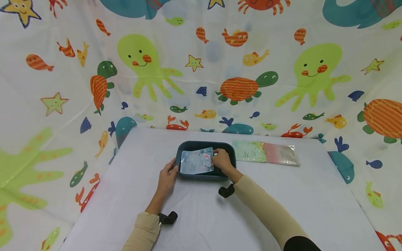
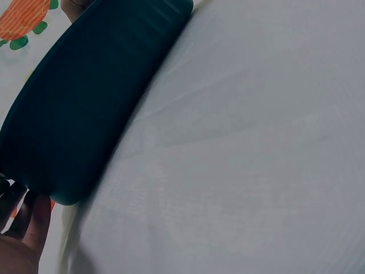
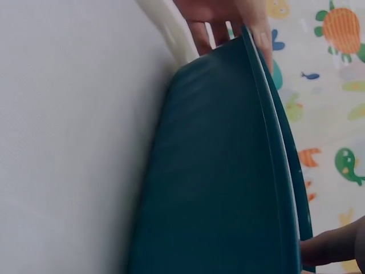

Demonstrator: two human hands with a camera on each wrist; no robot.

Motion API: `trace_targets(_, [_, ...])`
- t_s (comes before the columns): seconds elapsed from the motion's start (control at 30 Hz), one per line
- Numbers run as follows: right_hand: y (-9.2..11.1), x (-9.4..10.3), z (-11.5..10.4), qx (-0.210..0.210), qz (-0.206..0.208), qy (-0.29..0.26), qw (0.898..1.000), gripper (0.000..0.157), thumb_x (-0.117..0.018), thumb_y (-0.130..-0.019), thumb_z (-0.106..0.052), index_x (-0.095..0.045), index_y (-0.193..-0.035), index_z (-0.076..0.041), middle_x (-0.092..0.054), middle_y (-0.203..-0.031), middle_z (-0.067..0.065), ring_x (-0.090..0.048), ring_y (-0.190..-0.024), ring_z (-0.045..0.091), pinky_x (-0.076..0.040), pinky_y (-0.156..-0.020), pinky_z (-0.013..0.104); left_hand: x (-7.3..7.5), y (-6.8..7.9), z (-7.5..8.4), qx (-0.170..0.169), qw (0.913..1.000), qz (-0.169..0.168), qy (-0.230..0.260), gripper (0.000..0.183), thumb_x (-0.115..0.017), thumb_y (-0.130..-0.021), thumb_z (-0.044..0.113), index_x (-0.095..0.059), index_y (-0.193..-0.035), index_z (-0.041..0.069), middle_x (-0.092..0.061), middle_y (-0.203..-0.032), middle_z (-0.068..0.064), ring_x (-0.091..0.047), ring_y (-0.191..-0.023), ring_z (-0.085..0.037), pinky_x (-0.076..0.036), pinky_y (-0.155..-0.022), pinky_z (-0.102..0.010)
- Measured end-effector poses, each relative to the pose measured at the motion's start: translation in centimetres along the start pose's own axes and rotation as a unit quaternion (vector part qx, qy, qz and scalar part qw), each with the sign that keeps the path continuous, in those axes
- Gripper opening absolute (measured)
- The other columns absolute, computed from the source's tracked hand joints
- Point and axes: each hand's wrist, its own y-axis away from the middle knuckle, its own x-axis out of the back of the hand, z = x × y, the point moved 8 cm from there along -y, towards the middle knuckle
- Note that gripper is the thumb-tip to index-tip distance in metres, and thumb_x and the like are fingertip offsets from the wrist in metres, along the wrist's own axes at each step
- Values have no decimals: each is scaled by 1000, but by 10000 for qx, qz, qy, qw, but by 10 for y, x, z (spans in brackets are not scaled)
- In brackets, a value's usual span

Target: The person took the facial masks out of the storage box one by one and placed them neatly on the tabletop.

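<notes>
A dark teal plastic bin point(image 1: 201, 177) with rounded corners sits on the white table. Inside it lies a flat blue sachet point(image 1: 196, 161) printed with flowers, tilted against the bin's walls. My right hand point(image 1: 222, 160) reaches over the near rim and pinches the sachet at its right edge. At the bin's left end, my left hand point(image 1: 167, 177) holds the wall, thumb near the rim. The right wrist view shows that left hand point(image 3: 228, 17) at the far end, fingers along the outer wall. In the left wrist view its fingertips point(image 2: 37, 220) meet the bin's end.
Right of the bin, a green sachet point(image 1: 249, 151) and a pink and silver sachet point(image 1: 281, 154) lie side by side on the white tablecloth point(image 1: 194, 216). A curtain point(image 1: 188, 115) printed with sea animals hangs behind and around the table. Both wrists carry black cameras.
</notes>
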Motion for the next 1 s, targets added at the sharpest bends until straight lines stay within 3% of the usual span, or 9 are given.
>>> trace_targets(0.07, [1, -1, 0, 3, 12, -22, 10000, 44, -57, -86, 1, -57, -129, 2, -63, -113, 19, -58, -81, 22, -44, -56, 21, 0, 1, 3, 37, 10000, -8, -30, 47, -47, -103, 14, -40, -147, 0, -46, -147, -21, -46, -135, -34, -41, -109, -49])
trace_targets(0.27, [5, 0, -4, 157, 93, -354, 9992, 41, -62, -84, -1, -61, -125, 3, -67, -104, 18, -57, -70, 18, -43, -52, 22, 6, 11, 34, -27, 9999, 4, -119, 45, -47, -101, 6, -40, -143, -9, -47, -143, -29, -48, -129, -41, -44, -105, -50])
trace_targets(0.47, [8, -4, -3, 5, -279, -580, 9979, 16, -64, -89, -7, -65, -101, 4, -65, -91, 12, -57, -67, 14, -45, -53, 21, 5, 14, 43, 27, 9999, -72, -91, 45, -47, -102, 7, -39, -143, -9, -45, -144, -29, -46, -132, -42, -42, -106, -51])
trace_targets(0.57, [10, -8, -5, 44, -529, -577, 9969, 14, -63, -91, -9, -64, -95, 4, -65, -86, 12, -59, -63, 14, -47, -52, 22, 6, 15, 43, 26, 9999, -63, -80, 45, -47, -102, 7, -39, -143, -9, -45, -145, -29, -46, -132, -42, -41, -107, -52])
trace_targets(0.73, [12, -7, -9, 170, -507, -702, 9961, 27, -62, -92, -8, -64, -115, 6, -68, -96, 16, -62, -65, 14, -53, -56, 24, 6, 13, 41, -11, 10000, -59, -78, 46, -48, -101, 7, -39, -143, -9, -45, -145, -29, -46, -131, -43, -42, -106, -53])
trace_targets(0.83, [13, -7, -8, 220, -439, -763, 9959, 34, -62, -93, -8, -61, -124, 5, -66, -104, 18, -63, -67, 14, -55, -58, 26, 4, 7, 25, -66, 9999, 0, -99, 46, -48, -101, 9, -40, -144, -7, -47, -143, -28, -48, -130, -41, -44, -105, -52])
trace_targets(1.0, [14, -5, -7, 374, -402, -1100, 9924, 22, -62, -92, -6, -66, -110, 6, -63, -91, 12, -59, -60, 13, -56, -56, 29, 2, -1, 1, -162, 9998, 98, -51, 46, -51, -101, 14, -44, -144, -2, -51, -141, -23, -52, -127, -36, -45, -103, -51])
